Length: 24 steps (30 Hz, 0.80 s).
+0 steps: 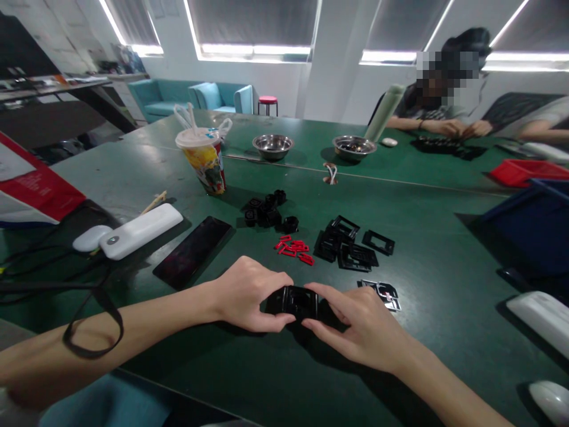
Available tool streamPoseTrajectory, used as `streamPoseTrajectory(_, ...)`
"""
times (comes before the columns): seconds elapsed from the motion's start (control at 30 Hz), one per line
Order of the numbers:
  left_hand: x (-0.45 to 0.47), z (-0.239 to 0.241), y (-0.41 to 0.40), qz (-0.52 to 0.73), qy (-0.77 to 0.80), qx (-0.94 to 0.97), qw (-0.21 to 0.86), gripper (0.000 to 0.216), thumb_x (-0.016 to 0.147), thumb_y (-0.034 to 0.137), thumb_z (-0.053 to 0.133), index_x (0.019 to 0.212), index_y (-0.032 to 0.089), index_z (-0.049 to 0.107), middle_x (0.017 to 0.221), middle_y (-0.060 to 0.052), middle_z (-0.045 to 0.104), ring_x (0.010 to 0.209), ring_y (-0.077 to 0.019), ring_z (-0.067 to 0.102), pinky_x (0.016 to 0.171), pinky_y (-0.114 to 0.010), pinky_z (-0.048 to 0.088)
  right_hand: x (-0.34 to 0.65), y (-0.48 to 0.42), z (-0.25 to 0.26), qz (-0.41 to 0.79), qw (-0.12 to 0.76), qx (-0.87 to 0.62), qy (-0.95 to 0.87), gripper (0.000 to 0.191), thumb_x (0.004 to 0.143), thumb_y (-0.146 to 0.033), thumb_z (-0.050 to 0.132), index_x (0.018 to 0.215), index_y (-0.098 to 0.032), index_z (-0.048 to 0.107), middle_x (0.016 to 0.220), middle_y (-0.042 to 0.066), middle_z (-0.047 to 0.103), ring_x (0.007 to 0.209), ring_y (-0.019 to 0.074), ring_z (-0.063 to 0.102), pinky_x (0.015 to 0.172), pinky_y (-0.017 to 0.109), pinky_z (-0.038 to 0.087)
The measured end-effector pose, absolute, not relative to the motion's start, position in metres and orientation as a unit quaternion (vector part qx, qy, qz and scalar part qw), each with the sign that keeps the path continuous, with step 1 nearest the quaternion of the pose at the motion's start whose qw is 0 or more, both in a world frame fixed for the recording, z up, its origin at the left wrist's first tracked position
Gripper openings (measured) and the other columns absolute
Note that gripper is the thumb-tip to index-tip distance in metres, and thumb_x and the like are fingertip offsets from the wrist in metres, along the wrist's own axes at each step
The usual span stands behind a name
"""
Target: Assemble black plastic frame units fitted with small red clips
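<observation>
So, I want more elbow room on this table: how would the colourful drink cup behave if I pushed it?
The cup would probably tip if pushed near its lid, being tall and narrower at the base. The straw sticking up could be snagged and pull it over. Weight is uncertain: its contents are hidden.

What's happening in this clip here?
A person's left hand and right hand hold a glossy black plastic part between them, fingers and thumbs on its opposite ends, at the near side of a green table. Just beyond lie small red pieces, a pile of flat black frames and a cluster of chunky black pieces. Across the table, another person's hands are at some dark items, too small to identify.
</observation>
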State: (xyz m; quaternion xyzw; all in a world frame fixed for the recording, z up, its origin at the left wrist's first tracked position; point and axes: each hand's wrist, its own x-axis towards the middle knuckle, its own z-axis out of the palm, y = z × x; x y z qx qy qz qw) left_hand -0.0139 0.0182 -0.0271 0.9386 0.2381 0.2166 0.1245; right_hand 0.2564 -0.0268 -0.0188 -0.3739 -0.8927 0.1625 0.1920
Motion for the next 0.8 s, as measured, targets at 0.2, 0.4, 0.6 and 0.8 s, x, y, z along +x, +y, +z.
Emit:
streamPoseTrajectory(0.2, -0.0146, -0.0276, 0.018, 0.208, 0.241, 0.94, 0.125, 0.033, 0.092, 0.047, 0.066, 0.107, 0.018, 0.069, 0.074, 0.001, 0.073, 0.063, -0.0183, 0.072, 0.056, -0.03, 0.04, 0.257, -0.0265, -0.0189, 0.165, 0.182, -0.38, -0.892, 0.039, 0.105, -0.043, 0.063, 0.132, -0.015, 0.067, 0.055, -0.007, 0.056, 0.047, 0.013, 0.055, 0.055, 0.027, 0.03)
streamPoseTrajectory(0.4, -0.0142, -0.0269, 0.0179, 0.204, 0.243, 0.94, 0.129, 0.032, 0.092, 0.047, 0.067, 0.107, 0.018, 0.069, 0.074, 0.002, 0.072, 0.064, -0.0183, 0.072, 0.057, -0.03, 0.039, 0.2578, -0.027, -0.0189, 0.174, 0.173, -0.383, -0.891, 0.04, 0.104, -0.043, 0.063, 0.132, -0.015, 0.067, 0.056, -0.006, 0.058, 0.047, 0.0132, 0.056, 0.055, 0.028, 0.029)
streamPoseTrajectory(0.6, -0.0141, -0.0269, 0.0173, 0.197, 0.242, 0.94, 0.14, 0.033, 0.092, 0.046, 0.067, 0.109, 0.018, 0.069, 0.08, 0.001, 0.075, 0.068, -0.0189, 0.073, 0.059, -0.03, 0.041, 0.2571, -0.0261, -0.0182, 0.179, 0.173, -0.385, -0.889, 0.039, 0.104, -0.043, 0.063, 0.132, -0.016, 0.068, 0.059, -0.005, 0.062, 0.049, 0.0131, 0.058, 0.056, 0.027, 0.03)
streamPoseTrajectory(0.8, -0.0134, -0.0226, 0.018, 0.188, 0.24, 0.939, 0.156, 0.039, 0.096, 0.051, 0.064, 0.115, 0.017, 0.069, 0.09, -0.002, 0.077, 0.075, -0.0192, 0.074, 0.064, -0.03, 0.046, 0.2573, -0.0272, -0.0166, 0.177, 0.159, -0.392, -0.889, 0.041, 0.105, -0.045, 0.061, 0.133, -0.015, 0.068, 0.058, -0.004, 0.061, 0.049, 0.0138, 0.057, 0.056, 0.027, 0.03)
